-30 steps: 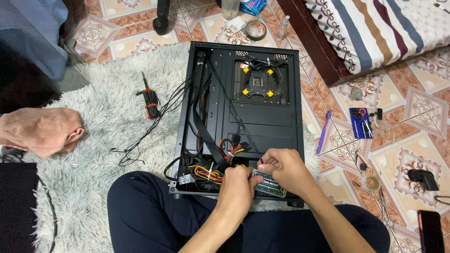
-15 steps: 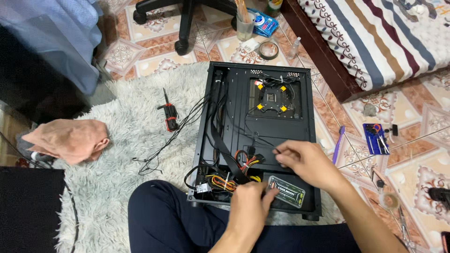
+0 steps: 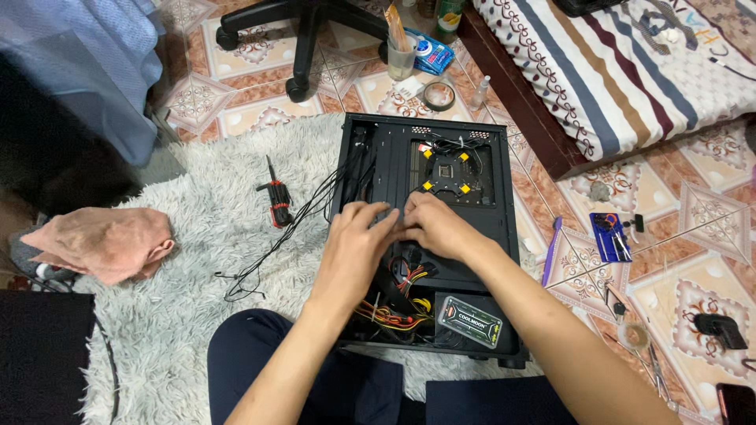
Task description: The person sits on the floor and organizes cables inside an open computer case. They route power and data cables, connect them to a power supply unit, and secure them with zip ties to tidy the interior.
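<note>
Far left, a pink cloth [image 3: 102,242] lies bunched at the edge of the shaggy white rug [image 3: 189,315]. Further along the rug sits a red-and-black multi-bit screwdriver [image 3: 276,201], with thin black cables [image 3: 299,228] trailing from it toward the case.

Centre now: the open black computer case [image 3: 508,236] lies flat on the rug, and both hands have come up from the power-supply end, where they were a second ago, to the middle of the case. The left hand [image 3: 354,244] rests palm down on the tray, fingers loosely curled; the right hand [image 3: 437,227] meets it fingertip to fingertip just below the cutout with the yellow-cornered bracket [image 3: 453,169]. Whether either hand pinches anything I cannot tell; the fingers hide it. So the work has shifted from the bottom wiring to the tray's middle. Below the wrists, the red, yellow and black wire bundle [image 3: 398,303] lies loose beside the power supply [image 3: 470,320].

Right of the case, a purple stick-like tool [image 3: 550,250], then a blue tool kit [image 3: 609,236] on the patterned tile floor [image 3: 693,260], with a striped mattress [image 3: 630,71] above.
</note>
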